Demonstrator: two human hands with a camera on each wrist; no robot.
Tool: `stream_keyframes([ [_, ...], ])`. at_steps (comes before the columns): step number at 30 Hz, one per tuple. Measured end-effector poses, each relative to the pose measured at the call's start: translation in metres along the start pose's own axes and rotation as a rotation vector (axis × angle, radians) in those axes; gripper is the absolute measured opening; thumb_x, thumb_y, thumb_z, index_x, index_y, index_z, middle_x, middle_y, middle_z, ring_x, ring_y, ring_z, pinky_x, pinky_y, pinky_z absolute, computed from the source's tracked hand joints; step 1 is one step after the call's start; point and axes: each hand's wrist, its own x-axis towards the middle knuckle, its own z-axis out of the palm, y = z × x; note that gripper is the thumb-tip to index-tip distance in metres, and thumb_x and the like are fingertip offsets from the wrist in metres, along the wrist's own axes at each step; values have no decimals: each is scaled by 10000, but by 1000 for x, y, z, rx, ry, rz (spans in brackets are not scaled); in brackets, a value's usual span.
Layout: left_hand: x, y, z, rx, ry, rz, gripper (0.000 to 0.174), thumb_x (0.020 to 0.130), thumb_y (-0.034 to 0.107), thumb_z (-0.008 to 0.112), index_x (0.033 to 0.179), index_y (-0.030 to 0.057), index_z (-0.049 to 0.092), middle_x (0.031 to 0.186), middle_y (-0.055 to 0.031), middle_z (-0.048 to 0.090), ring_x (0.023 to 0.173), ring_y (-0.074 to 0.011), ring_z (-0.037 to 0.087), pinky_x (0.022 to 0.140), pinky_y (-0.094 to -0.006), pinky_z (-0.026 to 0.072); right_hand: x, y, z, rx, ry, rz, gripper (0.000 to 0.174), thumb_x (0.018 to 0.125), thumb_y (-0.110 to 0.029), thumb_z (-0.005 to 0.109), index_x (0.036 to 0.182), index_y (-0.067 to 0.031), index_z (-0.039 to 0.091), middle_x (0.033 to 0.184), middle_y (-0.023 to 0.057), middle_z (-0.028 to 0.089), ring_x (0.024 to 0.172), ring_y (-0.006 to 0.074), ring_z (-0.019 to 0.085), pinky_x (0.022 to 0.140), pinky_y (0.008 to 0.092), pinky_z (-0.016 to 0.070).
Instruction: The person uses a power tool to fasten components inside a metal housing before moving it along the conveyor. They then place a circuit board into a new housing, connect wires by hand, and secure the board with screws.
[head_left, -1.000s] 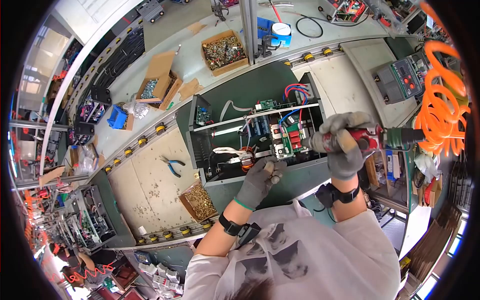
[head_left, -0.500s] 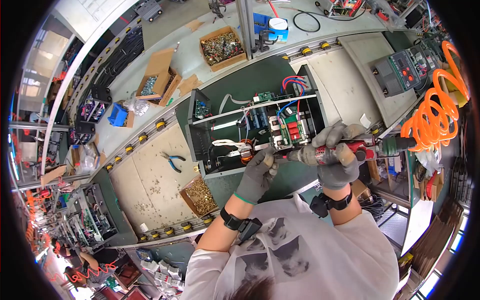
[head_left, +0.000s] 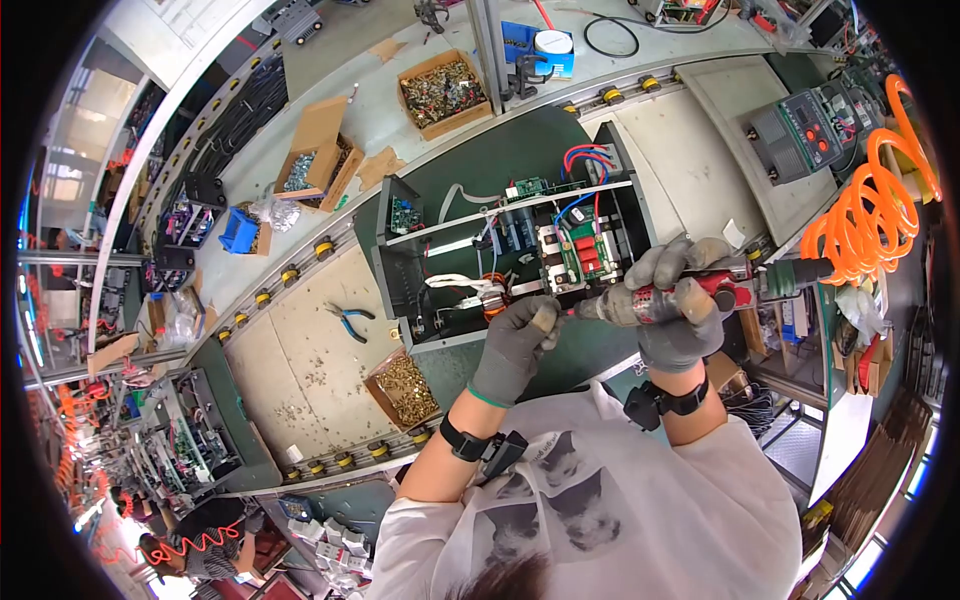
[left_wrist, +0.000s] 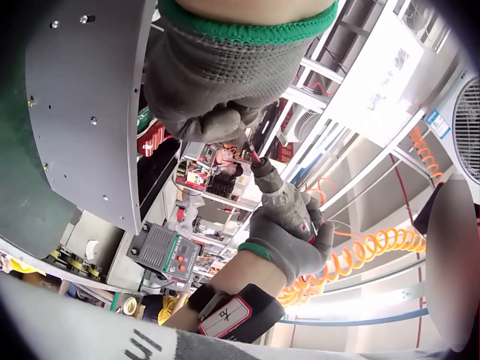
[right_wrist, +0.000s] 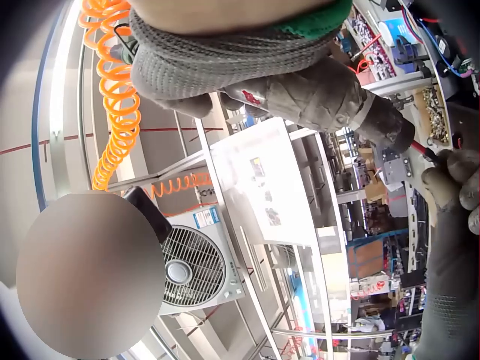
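The gloved right hand (head_left: pixel 680 310) grips a pneumatic screwdriver (head_left: pixel 630 305), its nose pointing left. At the driver's bit (right_wrist: pixel 421 148), the gloved left hand (head_left: pixel 512 350) pinches with thumb and fingers; whatever small piece may be between them is hidden. Both hands are over the near edge of an open metal case (head_left: pixel 440 338) with a green circuit board (head_left: pixel 568 262), red blocks and a copper-coloured coil (head_left: pixel 492 298) inside. In the left wrist view the driver (left_wrist: pixel 281 199) reaches up to the left hand (left_wrist: pixel 217 90).
Left of the case lie blue-handled pliers (head_left: pixel 352 322) and a carton of brass screws (head_left: pixel 402 390). More cartons (head_left: pixel 443 95) stand along the far bench. A grey device (head_left: pixel 800 138) sits at the right, by an orange coiled hose (head_left: pixel 865 225).
The right hand has brought the driver down and left from above the case's right side, and its bit now meets the left hand's fingertips. The left hand has shifted slightly.
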Motion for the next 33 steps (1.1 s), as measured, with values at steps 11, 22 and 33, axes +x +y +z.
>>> stream_keyframes([
  [11,2,22,19,-240,86,-204,352,934,320,585,1054,-11,600,729,-1,508,590,-59,401,511,-204,314,11,-1,-9,80,90,-14,287,776,-104,579,1034,-57,462,763,120,525,698,278,561,648,402,481],
  [22,67,30,-48,1283,594,586,226,887,194,589,1020,26,661,798,-129,659,677,-191,625,613,-308,476,16,-8,-31,31,192,-90,269,789,-99,586,1033,-29,496,775,129,549,712,277,575,654,397,498],
  [33,57,58,-53,1334,-477,424,177,695,7,642,865,57,655,826,-85,621,822,-274,589,751,-356,478,12,-3,-48,-49,264,34,263,780,-96,562,1030,-51,490,775,105,535,706,248,555,669,378,483],
])
